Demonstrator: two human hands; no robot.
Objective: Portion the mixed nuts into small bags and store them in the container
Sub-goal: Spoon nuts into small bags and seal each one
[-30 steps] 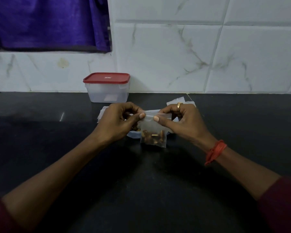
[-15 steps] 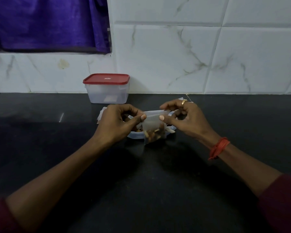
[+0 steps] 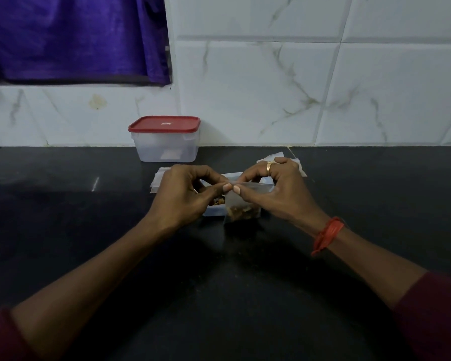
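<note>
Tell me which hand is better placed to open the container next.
Probably the left hand: the lidded container stands behind it. The right hand is farther off and can hold the bag both now pinch.

One container [image 3: 167,148], one filled bag [image 3: 241,208], perhaps two piles [image 3: 157,180]

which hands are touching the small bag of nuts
Touching, both hands. The head view shows the left hand and the right hand each pinching the top edge of the small bag between thumb and finger.
</note>
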